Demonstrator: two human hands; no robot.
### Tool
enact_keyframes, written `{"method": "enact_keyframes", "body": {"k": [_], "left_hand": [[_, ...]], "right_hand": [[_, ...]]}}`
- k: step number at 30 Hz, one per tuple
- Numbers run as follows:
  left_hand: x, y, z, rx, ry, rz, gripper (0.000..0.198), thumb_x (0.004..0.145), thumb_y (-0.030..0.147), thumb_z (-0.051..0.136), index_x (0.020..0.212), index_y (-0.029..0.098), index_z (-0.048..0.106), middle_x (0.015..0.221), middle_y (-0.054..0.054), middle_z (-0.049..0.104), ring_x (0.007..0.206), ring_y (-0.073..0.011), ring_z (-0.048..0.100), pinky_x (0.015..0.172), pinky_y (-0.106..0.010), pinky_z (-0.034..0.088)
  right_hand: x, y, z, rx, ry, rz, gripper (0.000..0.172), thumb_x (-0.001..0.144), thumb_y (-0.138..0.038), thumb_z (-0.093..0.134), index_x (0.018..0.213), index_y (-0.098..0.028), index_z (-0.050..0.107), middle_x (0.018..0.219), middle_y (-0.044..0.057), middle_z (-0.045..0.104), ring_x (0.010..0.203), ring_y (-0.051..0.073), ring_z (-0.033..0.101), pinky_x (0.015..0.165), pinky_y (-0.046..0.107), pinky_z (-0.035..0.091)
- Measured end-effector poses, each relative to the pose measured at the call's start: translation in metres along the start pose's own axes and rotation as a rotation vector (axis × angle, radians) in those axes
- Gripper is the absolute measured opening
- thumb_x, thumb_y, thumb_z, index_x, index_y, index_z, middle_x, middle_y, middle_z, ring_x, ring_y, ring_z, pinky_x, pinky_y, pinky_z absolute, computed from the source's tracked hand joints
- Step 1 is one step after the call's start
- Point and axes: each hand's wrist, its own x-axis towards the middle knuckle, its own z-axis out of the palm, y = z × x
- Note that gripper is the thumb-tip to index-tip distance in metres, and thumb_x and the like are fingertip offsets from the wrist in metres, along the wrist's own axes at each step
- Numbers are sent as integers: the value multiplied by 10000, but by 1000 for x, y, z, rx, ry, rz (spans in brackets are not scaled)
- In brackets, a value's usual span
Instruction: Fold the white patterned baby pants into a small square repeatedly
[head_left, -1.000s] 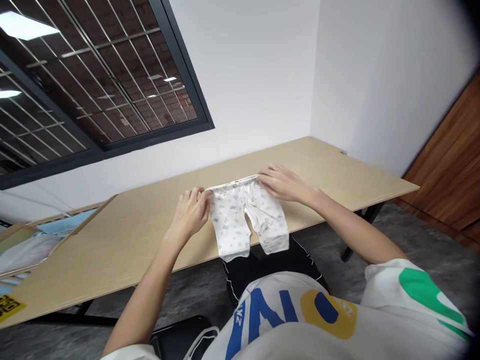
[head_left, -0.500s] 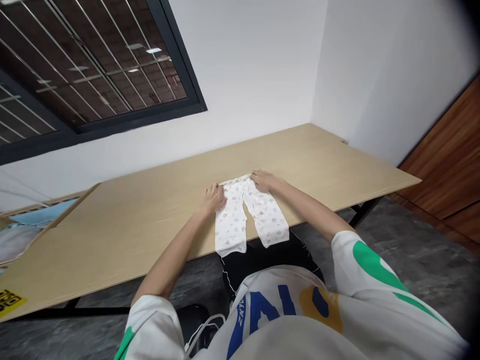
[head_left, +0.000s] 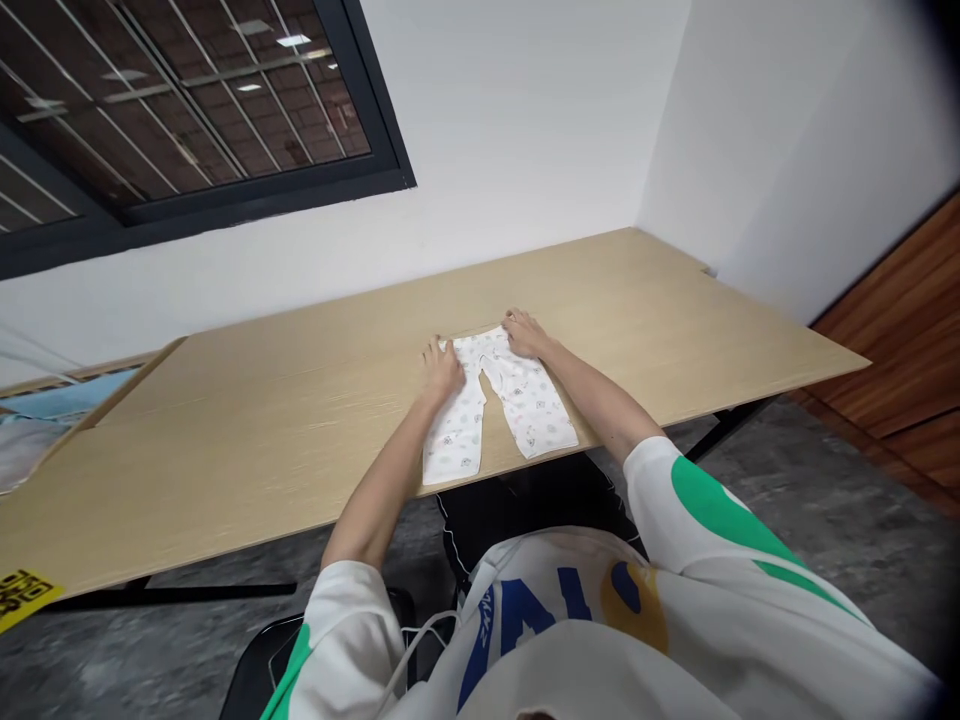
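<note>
A small pair of white trousers [head_left: 459,430] with a tiny grey and pastel print lies spread on the table, waistband away from me and legs toward me. The leg ends reach close to the front edge. My left hand [head_left: 444,370] is at the left corner of the waistband, fingers bent and closed on the cloth. At the opposite corner, my right hand [head_left: 525,333] grips the waistband with curled fingers. Both hands partly cover the corners they hold. Between the legs a strip of bare tabletop shows.
The light wooden table [head_left: 285,420] runs along a white wall below a barred window [head_left: 225,110]. An opening at far left holds light blue and white cloth [head_left: 71,397]. A yellow and black sticker [head_left: 26,597] marks the near left corner. A black chair [head_left: 262,665] stands below.
Both hands have moved away from me with the trousers. The leg ends, which hung past the table's front edge, now lie on the tabletop. My view has shifted slightly.
</note>
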Motion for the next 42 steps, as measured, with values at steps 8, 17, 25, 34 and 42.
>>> {"method": "enact_keyframes", "body": {"k": [8,17,25,34,42], "left_hand": [[-97,112,14,-173,-252,454,456,998,612,547,989,181,693,890,-87,739,824,-223,685,751,-331,497],[-124,145,30,-86,-335,474,376,994,423,507,1054,130,735,977,-176,761,921,-338,746,793,-436,551],[-135,118,14,-290,-311,418,351,1013,301,430,849,191,722,852,-92,767,791,-229,716,741,-343,501],[-195,37,-7,-845,-243,52,485,1065,483,363,841,216,700,690,-7,734,636,-173,635,670,-283,456],[-228,-24,-1,-813,-170,-185,474,1033,499,385,760,218,652,605,-5,682,552,-175,578,613,-288,428]], "right_hand": [[16,13,10,115,46,141,429,971,-145,438,1354,-141,631,1432,188,601,1334,314,532,1149,460,415],[39,15,17,229,73,397,245,855,-278,673,1076,-182,719,1267,155,694,1189,302,643,1025,427,509],[52,4,-3,347,105,378,201,793,-176,691,993,-180,672,997,73,739,902,210,688,805,294,559],[91,-63,-15,388,176,286,332,835,-233,653,1159,-182,600,1086,98,697,960,234,669,833,320,561],[93,-140,31,383,73,235,444,874,-179,566,1318,-188,547,1209,142,669,1026,268,677,846,344,569]]}}
